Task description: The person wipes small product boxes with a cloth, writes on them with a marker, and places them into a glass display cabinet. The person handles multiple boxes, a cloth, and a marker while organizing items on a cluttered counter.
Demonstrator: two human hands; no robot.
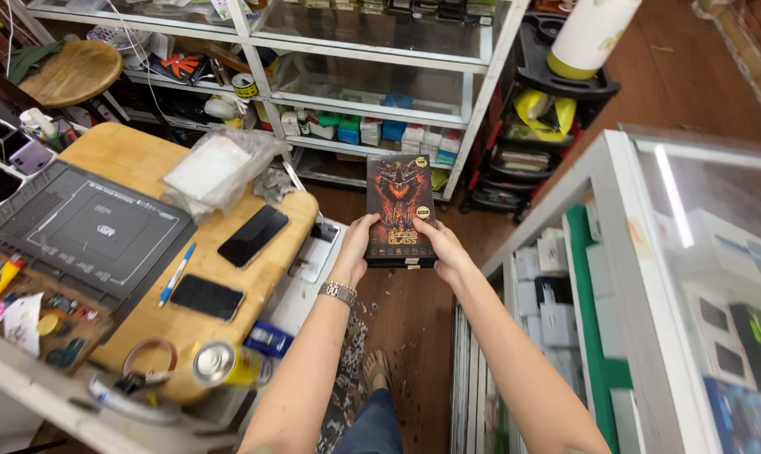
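A dark flat box (pixel 399 206) with a fiery orange picture on its front is held upright in front of me, over the wooden floor. My left hand (pixel 355 245) grips its lower left edge; a metal watch sits on that wrist. My right hand (pixel 444 248) grips its lower right edge. Both arms reach forward from the bottom of the view.
A wooden workbench (pixel 128 160) on the left carries a grey work mat (pixel 86 231), two dark phones (pixel 253 235), a blue pen (pixel 177 273), a plastic bag (pixel 216 168) and a can (pixel 221 363). Glass shelving (pixel 372 76) stands ahead, a glass display case (pixel 650 277) on the right.
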